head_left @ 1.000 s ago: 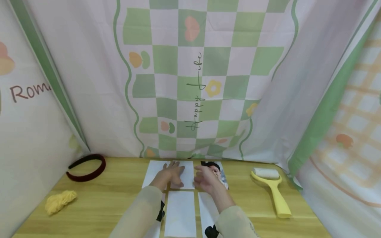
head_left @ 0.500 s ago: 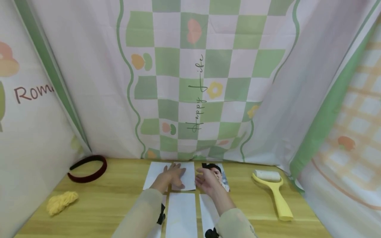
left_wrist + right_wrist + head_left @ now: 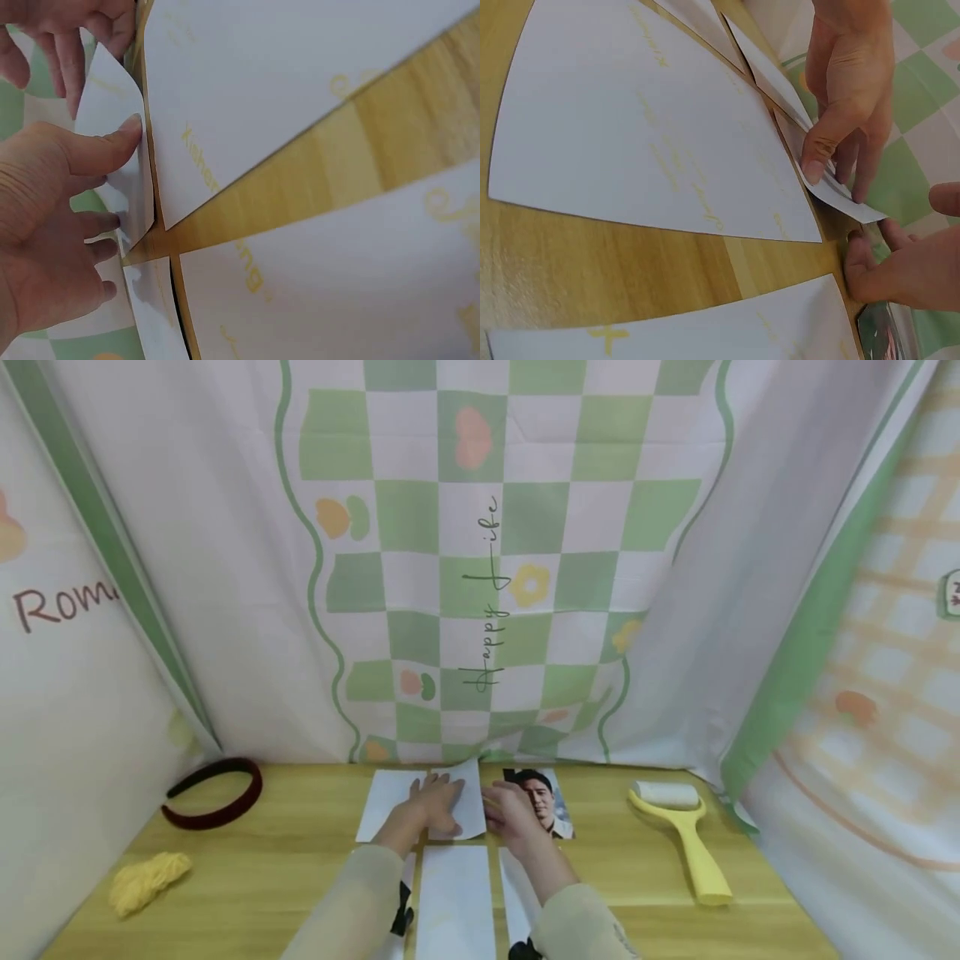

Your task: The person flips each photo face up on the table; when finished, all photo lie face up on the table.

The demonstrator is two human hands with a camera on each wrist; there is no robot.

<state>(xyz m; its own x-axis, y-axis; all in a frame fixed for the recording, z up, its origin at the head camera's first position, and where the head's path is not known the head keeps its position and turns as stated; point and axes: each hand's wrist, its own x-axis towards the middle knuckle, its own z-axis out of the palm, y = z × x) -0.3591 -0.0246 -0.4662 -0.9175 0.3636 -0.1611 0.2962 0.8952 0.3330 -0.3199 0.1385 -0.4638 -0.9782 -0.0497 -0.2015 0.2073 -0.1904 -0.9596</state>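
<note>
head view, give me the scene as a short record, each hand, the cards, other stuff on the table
left hand: rests on the far-middle card, white side up
right hand: at that card's raised right side; pinch unclear
face-up card: far right, portrait photo
also white side up: far-left card, near-left card, near-middle card, near-right card
left of cards: dark red headband, yellow fuzzy bundle
right of cards: yellow-handled roller

back curtain (image 3: pixel 480 593) reads "happy life"; left curtain (image 3: pixel 67 668), "rom"; white card (image 3: pixel 345 277), partly, "ng".
</note>
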